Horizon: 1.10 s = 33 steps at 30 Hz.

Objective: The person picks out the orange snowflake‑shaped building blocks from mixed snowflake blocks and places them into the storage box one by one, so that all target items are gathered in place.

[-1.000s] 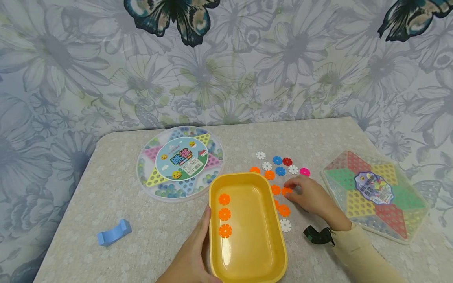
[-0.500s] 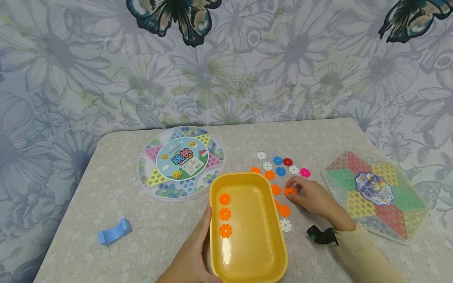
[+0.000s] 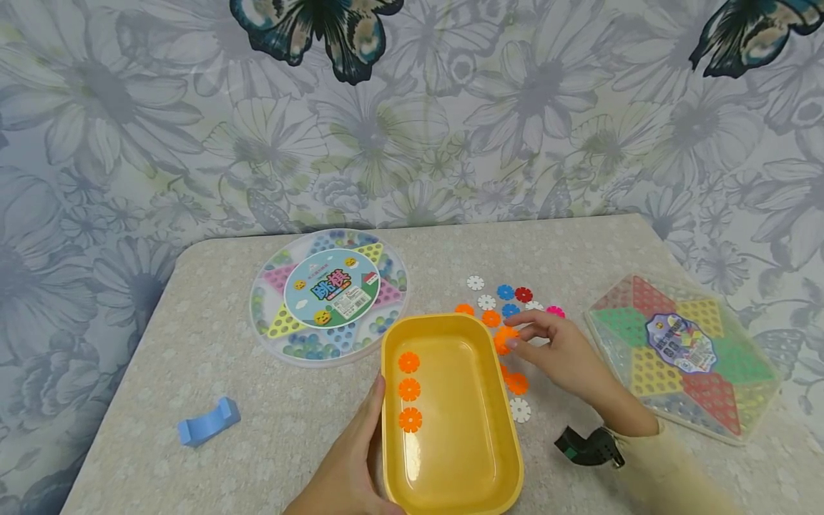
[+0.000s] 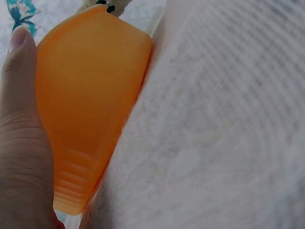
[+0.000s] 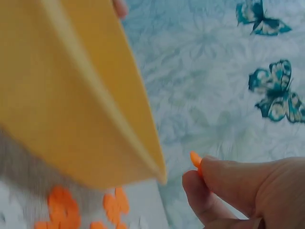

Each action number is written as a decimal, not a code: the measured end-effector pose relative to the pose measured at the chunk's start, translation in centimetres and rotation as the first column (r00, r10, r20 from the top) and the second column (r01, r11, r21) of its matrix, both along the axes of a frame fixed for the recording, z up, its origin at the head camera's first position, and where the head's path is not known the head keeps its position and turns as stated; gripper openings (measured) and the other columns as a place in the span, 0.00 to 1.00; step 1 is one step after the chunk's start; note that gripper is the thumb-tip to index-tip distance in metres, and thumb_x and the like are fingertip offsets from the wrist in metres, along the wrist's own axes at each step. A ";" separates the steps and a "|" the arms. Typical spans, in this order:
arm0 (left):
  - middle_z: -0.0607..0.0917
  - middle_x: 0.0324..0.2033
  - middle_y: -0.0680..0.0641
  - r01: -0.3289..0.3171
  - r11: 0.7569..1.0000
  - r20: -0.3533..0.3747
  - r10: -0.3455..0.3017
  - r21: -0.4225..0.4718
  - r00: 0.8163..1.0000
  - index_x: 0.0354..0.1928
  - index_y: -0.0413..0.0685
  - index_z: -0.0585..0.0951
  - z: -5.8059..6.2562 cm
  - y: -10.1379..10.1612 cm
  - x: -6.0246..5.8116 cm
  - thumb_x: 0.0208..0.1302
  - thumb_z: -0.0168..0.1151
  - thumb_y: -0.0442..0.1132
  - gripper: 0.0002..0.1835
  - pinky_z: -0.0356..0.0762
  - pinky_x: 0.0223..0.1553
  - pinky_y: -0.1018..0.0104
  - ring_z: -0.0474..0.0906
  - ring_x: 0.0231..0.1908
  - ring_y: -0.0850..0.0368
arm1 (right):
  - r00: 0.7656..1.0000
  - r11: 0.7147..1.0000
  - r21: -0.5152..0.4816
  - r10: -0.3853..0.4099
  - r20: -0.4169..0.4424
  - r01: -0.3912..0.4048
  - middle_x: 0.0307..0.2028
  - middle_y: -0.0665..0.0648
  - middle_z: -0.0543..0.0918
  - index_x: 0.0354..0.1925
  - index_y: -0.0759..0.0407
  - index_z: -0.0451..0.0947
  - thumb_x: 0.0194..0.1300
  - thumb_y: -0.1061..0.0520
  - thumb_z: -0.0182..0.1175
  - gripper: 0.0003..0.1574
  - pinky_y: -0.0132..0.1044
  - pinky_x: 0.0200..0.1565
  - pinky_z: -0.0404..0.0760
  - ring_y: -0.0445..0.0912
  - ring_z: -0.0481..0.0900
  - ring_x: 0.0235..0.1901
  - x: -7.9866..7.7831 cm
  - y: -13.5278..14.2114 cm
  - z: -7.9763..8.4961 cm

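Observation:
My right hand (image 3: 566, 354) pinches an orange flower-shaped plastic disc (image 3: 505, 340) between thumb and index finger, just right of the yellow tray (image 3: 515, 458). In the right wrist view the disc (image 5: 195, 159) shows edge-on at the fingertips. My left hand (image 3: 354, 450) holds the tray's left side; in the left wrist view one digit lies along the tray's outer wall (image 4: 95, 95). Inside the tray, three orange discs (image 3: 409, 390) lie in a column by the left wall. More orange discs (image 3: 516, 383) lie on the table beside the tray, some partly hidden by it.
White (image 3: 520, 410), blue (image 3: 505, 292), dark red (image 3: 523, 294) and pink discs (image 3: 555, 312) lie right of the tray. A round marble game box (image 3: 331, 297) sits back left, a hexagonal game box (image 3: 682, 350) at right. A blue curved block (image 3: 209, 422) lies at left.
My right hand has picked up an orange disc from the table, lifted it and carried it left toward the tray. My left hand and the tray have stayed in place.

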State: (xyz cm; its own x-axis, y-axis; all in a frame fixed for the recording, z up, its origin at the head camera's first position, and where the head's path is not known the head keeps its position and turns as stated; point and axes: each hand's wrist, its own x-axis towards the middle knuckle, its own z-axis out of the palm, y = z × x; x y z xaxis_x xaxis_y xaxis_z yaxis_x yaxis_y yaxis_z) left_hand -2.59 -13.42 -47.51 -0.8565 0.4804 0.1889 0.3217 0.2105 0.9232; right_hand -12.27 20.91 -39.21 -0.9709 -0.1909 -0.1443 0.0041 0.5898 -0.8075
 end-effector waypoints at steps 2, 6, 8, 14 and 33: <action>0.42 0.80 0.47 0.002 1.000 0.027 -0.003 0.008 1.000 0.80 0.52 0.36 0.0 0.0 0.1 0.35 0.75 0.72 0.78 0.53 0.71 0.73 0.49 0.77 0.48 | 1.000 0.998 -0.054 0.019 0.017 -0.018 0.39 0.54 0.85 0.52 0.44 0.80 0.62 0.45 0.69 0.21 0.33 0.24 0.74 0.54 0.81 0.33 0.5 -0.9 0.5; 0.42 0.80 0.47 0.003 1.000 0.032 -0.004 0.013 0.999 0.80 0.52 0.36 0.1 0.0 0.1 0.35 0.76 0.72 0.78 0.54 0.71 0.73 0.50 0.77 0.48 | 0.996 0.989 -0.135 0.069 0.064 -0.059 0.40 0.56 0.84 0.53 0.45 0.80 0.61 0.46 0.70 0.22 0.32 0.23 0.76 0.52 0.80 0.28 1.6 -2.6 1.3; 0.42 0.80 0.47 0.008 1.000 0.037 -0.009 0.024 0.999 0.80 0.53 0.35 0.1 0.0 0.0 0.36 0.76 0.71 0.78 0.54 0.71 0.73 0.51 0.77 0.48 | 0.993 0.984 -0.155 0.097 0.073 -0.084 0.40 0.57 0.84 0.54 0.47 0.80 0.61 0.48 0.71 0.23 0.32 0.22 0.76 0.47 0.75 0.20 2.1 -3.4 1.4; 0.41 0.80 0.44 0.016 1.000 -0.005 -0.016 0.027 1.000 0.79 0.50 0.35 -0.1 -0.1 -0.1 0.37 0.75 0.72 0.78 0.53 0.71 0.74 0.51 0.77 0.46 | 0.980 0.976 -0.158 0.169 0.103 -0.151 0.36 0.53 0.84 0.50 0.48 0.82 0.58 0.49 0.72 0.21 0.29 0.17 0.68 0.38 0.60 0.12 3.4 -5.9 1.3; 0.42 0.80 0.48 -0.018 0.998 0.019 0.019 -0.065 1.000 0.80 0.54 0.36 -0.1 -0.1 0.2 0.37 0.69 0.77 0.76 0.54 0.71 0.73 0.50 0.77 0.49 | 0.872 0.849 0.227 0.490 -0.002 -0.477 0.21 0.33 0.77 0.39 0.50 0.86 0.52 0.49 0.75 0.15 0.22 0.31 0.74 0.28 0.71 0.23 6.5 -11.5 -2.5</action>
